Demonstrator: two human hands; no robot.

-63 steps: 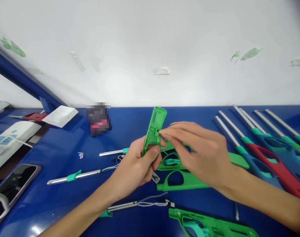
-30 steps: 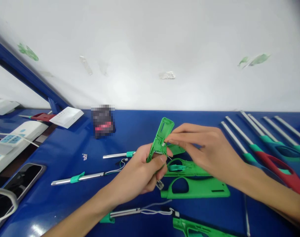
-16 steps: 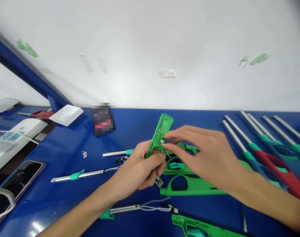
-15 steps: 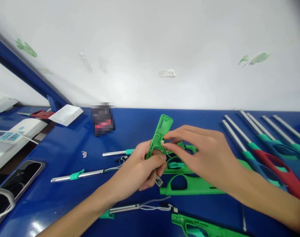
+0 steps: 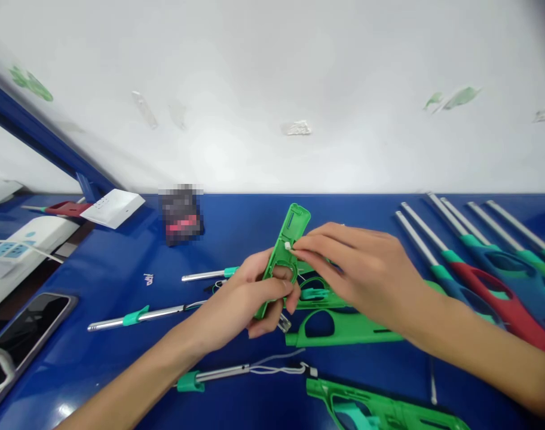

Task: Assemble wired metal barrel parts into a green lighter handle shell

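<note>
The left hand (image 5: pixel 254 291) grips a hollow green plastic shell (image 5: pixel 281 255); right hand (image 5: pixel 366 269) pinches white nub (image 5: pixel 287 245).

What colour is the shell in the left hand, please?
The shell is green, as the head view shows.

Smooth plastic, bright metal
The held green shell (image 5: pixel 279 255) is smooth plastic; tubes (image 5: pixel 416 238) at right, shiny metal; the tabletop (image 5: pixel 236 227), glossy; the phone (image 5: pixel 33 325) at left, glassy; the far wall (image 5: pixel 254 71), smooth.
</note>
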